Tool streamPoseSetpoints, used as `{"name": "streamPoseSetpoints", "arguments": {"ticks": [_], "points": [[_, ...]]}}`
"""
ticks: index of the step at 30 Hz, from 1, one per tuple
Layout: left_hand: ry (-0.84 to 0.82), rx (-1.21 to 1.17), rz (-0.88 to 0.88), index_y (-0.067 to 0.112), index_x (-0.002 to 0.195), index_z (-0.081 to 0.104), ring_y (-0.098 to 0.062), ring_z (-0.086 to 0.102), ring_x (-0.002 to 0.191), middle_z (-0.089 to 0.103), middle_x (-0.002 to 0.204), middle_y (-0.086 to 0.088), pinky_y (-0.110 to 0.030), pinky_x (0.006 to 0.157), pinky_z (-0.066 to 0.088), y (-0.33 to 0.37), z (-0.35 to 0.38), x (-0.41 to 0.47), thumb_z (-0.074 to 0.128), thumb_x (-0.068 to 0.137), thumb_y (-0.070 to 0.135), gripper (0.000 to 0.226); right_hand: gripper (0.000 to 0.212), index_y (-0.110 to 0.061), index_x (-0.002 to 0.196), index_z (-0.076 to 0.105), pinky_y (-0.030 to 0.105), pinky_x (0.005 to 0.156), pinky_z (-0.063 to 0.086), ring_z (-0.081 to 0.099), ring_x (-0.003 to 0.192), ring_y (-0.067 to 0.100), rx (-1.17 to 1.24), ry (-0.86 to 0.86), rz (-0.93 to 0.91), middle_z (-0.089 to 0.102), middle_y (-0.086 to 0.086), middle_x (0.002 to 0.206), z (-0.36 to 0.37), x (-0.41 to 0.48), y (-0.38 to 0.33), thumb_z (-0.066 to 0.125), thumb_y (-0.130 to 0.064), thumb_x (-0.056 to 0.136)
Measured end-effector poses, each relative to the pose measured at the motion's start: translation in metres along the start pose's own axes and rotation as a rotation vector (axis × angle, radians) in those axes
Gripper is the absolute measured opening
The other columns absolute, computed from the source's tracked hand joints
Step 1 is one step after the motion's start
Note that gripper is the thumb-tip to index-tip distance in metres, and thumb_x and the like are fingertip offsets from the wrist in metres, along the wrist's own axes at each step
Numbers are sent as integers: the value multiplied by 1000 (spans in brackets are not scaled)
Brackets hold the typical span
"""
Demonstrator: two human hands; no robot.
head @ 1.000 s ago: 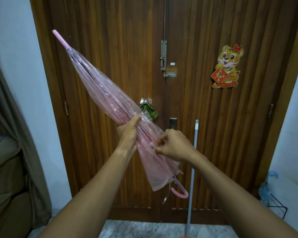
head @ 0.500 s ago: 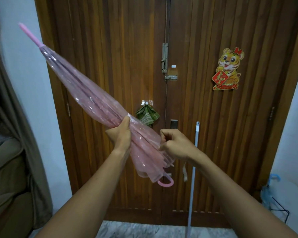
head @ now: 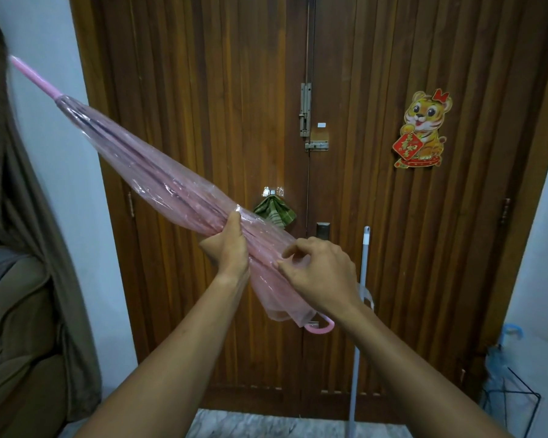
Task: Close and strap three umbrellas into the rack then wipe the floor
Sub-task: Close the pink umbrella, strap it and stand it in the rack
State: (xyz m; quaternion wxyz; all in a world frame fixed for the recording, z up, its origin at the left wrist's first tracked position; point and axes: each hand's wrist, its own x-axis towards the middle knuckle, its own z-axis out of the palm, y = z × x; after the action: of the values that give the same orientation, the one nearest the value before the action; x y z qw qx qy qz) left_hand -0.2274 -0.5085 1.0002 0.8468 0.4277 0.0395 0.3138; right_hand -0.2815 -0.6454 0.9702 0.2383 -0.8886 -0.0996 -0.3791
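Pink umbrella [head: 159, 181] is up in front of me, slanting from its tip at far left down to the hook handle [head: 321, 330] near right. My left hand [head: 231, 248] is wrapped round the bunched canopy, and my right hand [head: 320, 273] pinches a fold just below it. The film looks light, floppy and slippery, so I'd grip round the ribs. Can't make out the strap, it's lost in the folds. The rack [head: 516, 394] at lower right is partly cut off.
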Motion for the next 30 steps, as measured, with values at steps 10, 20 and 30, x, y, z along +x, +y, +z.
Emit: {"name": "streamPoseSetpoints", "arguments": {"ticks": [10,20,30], "points": [[140,-78,-179,15,82,60,-8,69,62,67,76,3,-28,57,55,3,8,-2,67,85,21,10,10,-26,89,77,33,75,62,68,76,0,203,-62,31,76,-13,83,23,-9,-6,80,-32,82],[144,-233,-400,9,117,59,-31,74,86,72,104,-14,-54,76,62,-3,9,-7,62,87,23,34,57,-21,59,70,36,59,50,60,56,13,385,89,325,61,-8,50,40,-4,-2,52,-63,92],[41,-270,-517,9,119,59,-33,73,90,73,105,-14,-54,82,60,-6,4,-14,62,90,28,35,70,-21,131,52,60,111,41,44,139,37,1324,-334,988,58,6,137,29,-1,-10,72,-64,79]]}}
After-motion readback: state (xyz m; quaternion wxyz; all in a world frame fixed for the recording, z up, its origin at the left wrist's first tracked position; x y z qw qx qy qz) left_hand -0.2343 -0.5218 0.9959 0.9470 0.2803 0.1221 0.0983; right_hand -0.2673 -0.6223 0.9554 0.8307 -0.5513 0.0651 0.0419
